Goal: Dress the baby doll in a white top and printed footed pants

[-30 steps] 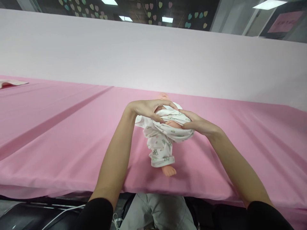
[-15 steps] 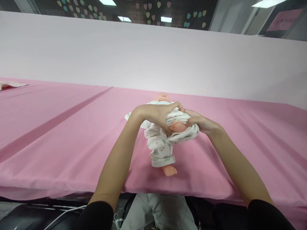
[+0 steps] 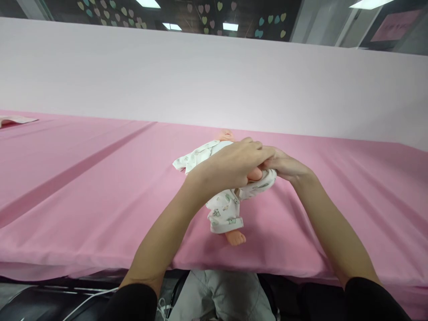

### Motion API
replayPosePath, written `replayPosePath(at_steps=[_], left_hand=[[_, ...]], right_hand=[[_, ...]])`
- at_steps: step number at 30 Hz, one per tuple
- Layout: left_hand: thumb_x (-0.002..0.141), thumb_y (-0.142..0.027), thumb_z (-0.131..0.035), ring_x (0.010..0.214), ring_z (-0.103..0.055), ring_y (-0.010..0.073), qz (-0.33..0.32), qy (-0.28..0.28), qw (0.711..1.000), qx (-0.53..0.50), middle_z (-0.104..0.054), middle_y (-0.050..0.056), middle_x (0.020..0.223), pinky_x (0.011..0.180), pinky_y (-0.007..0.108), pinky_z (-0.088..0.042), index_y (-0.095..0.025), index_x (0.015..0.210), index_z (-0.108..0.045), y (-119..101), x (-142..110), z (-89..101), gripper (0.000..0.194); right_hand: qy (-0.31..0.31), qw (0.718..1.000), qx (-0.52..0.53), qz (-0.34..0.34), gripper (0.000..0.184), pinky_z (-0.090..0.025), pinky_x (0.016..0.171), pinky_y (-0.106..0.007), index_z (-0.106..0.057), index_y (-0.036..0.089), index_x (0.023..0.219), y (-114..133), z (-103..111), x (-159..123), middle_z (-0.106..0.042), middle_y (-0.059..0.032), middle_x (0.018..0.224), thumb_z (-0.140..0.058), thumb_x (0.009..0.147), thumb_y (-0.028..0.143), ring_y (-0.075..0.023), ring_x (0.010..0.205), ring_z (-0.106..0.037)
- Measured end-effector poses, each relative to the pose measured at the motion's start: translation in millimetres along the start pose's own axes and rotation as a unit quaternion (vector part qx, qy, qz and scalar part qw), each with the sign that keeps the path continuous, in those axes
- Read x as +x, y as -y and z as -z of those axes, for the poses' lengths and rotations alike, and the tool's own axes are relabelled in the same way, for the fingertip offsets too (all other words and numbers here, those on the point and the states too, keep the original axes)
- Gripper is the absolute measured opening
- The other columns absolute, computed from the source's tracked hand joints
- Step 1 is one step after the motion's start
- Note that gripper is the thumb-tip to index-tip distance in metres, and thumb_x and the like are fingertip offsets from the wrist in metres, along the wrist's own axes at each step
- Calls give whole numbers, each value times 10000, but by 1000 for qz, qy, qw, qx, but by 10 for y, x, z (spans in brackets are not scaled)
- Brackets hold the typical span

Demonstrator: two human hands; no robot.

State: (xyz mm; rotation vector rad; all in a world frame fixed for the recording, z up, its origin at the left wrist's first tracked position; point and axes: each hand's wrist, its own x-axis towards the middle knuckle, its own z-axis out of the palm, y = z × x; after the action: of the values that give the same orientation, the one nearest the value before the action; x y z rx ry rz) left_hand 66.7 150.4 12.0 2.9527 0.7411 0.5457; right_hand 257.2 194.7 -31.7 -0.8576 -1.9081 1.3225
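Note:
A baby doll (image 3: 227,134) lies on its back on the pink table cloth (image 3: 83,178), head away from me. It wears a white printed romper (image 3: 224,211). One bare foot (image 3: 235,238) points toward me from a trouser leg. My left hand (image 3: 234,167) is closed over the bunched romper cloth at the doll's raised other leg. My right hand (image 3: 284,167) pinches the same bunched cloth (image 3: 264,183) from the right, fingers meeting those of the left hand. A white sleeve (image 3: 190,158) spreads to the left.
A tall pale pink backdrop (image 3: 214,80) runs along the far side of the table. A pale folded cloth (image 3: 13,120) lies at the far left. The table's near edge runs just above my lap. Black items and a white cable (image 3: 87,298) sit below left.
My left hand has rolled over the top of the bunched cloth and closed down, hiding the doll's raised leg. The white sleeve at the left has come into view. My right hand stayed put.

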Motion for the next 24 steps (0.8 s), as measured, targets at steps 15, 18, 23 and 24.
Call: replayPosePath(at_steps=[15, 18, 23, 24], left_hand=[[637, -16, -494, 623, -458, 122, -86, 106, 977, -161, -504, -29, 674, 533, 271, -316, -203, 719, -452, -139, 143, -270, 208], [613, 6, -514, 565, -418, 119, -69, 154, 977, -134, -480, -24, 643, 495, 294, -295, -208, 622, -352, -249, 198, -388, 269], [648, 5, -524, 583, -445, 140, -97, 197, 975, -43, -538, 17, 716, 484, 326, -331, -225, 573, -234, -420, 249, -573, 378], [651, 15, -519, 602, -469, 148, -110, 196, 974, -15, -554, 26, 732, 493, 330, -344, -226, 571, -226, -449, 258, -632, 388]], right_hand=[[146, 966, -201, -71, 403, -446, 748, -299, -660, 189, 1033, -184, 354, -34, -636, -60, 1045, -654, 629, 194, -213, 939, -569], [172, 972, -152, -54, 618, -446, 725, -257, -595, 198, 1196, -263, 403, -35, -621, -50, 1081, -728, 593, 205, -177, 905, -578], [190, 978, -31, -79, 590, -352, 534, -195, -522, 170, 1258, -397, 402, 28, -503, 57, 628, -720, 721, 313, -82, 556, -453], [175, 980, -28, -86, 538, -344, 535, -195, -537, 162, 1238, -408, 375, 45, -475, 62, 610, -699, 754, 336, -76, 547, -429]])
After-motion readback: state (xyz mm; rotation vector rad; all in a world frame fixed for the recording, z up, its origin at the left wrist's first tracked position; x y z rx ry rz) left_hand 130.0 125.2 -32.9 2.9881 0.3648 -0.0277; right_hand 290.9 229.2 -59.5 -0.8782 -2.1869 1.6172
